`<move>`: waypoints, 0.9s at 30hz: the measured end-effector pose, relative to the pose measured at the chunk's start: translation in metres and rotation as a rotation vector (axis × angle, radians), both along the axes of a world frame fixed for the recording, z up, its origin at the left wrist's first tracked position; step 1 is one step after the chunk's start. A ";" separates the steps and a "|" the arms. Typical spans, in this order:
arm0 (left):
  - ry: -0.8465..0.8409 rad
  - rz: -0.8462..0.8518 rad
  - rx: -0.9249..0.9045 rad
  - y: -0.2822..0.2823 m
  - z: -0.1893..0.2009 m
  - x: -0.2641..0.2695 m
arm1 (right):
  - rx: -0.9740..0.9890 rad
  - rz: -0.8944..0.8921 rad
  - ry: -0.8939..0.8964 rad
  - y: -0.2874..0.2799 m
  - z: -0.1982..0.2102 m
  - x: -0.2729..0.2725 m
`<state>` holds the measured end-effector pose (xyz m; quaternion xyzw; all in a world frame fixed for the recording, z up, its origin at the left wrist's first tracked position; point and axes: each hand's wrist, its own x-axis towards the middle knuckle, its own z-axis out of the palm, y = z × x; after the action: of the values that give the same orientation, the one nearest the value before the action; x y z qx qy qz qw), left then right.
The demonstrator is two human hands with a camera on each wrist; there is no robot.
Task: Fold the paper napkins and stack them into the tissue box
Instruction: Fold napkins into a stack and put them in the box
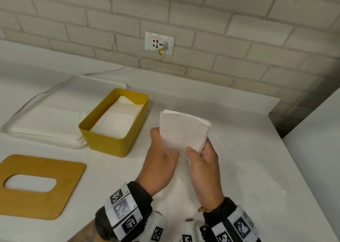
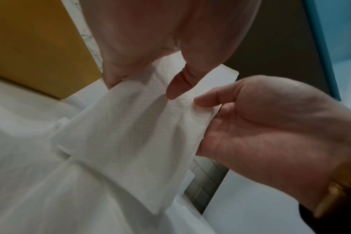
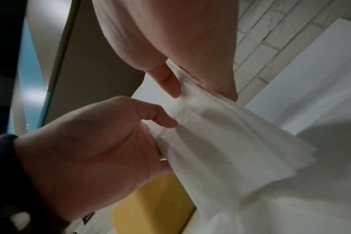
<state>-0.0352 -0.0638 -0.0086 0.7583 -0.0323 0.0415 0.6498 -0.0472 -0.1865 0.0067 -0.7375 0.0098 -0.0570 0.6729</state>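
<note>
A white folded napkin (image 1: 184,129) is held up above the table, right of the box. My left hand (image 1: 163,144) pinches its lower left edge, thumb (image 2: 178,85) on the near face and fingers behind. My right hand (image 1: 199,149) pinches its lower right edge, thumb (image 3: 168,80) in front. The napkin (image 2: 130,134) hangs loose away from both grips. The open yellow tissue box (image 1: 92,131) stands to the left, and folded napkins (image 1: 117,118) lie flat inside it.
Left of the box, a white tray (image 1: 11,124) holds a pile of flat napkins (image 1: 46,120). The wooden lid (image 1: 60,192) with an oval slot lies at the front left. A wall socket (image 1: 159,43) with a cable is behind. More white paper (image 1: 176,195) shows between my wrists.
</note>
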 end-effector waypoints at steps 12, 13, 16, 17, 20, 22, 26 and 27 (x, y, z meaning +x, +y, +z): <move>-0.015 -0.051 -0.038 -0.004 0.000 -0.013 | -0.003 -0.001 0.044 0.003 -0.007 -0.002; 0.010 -0.069 -0.033 -0.004 -0.003 -0.012 | -0.007 -0.002 0.064 0.004 -0.010 -0.002; 0.053 -0.121 -0.040 0.000 -0.002 -0.012 | 0.010 0.001 0.073 0.003 -0.008 -0.002; 0.045 -0.129 -0.051 0.002 0.001 -0.012 | 0.015 0.002 0.059 0.001 -0.006 -0.001; 0.036 -0.132 -0.066 0.004 0.002 -0.013 | 0.019 -0.001 0.033 -0.004 -0.003 0.001; 0.068 -0.156 -0.012 0.007 0.000 -0.014 | 0.013 -0.007 0.066 -0.002 -0.006 0.001; 0.136 -0.185 0.074 0.018 -0.006 -0.015 | 0.135 -0.035 0.161 -0.005 -0.013 0.003; 0.131 -0.174 0.116 0.022 -0.005 -0.014 | 0.184 -0.033 0.173 -0.006 -0.011 0.005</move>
<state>-0.0495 -0.0417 -0.0133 0.7899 -0.0581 -0.0666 0.6068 -0.0419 -0.1926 -0.0040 -0.6745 0.0850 -0.0032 0.7333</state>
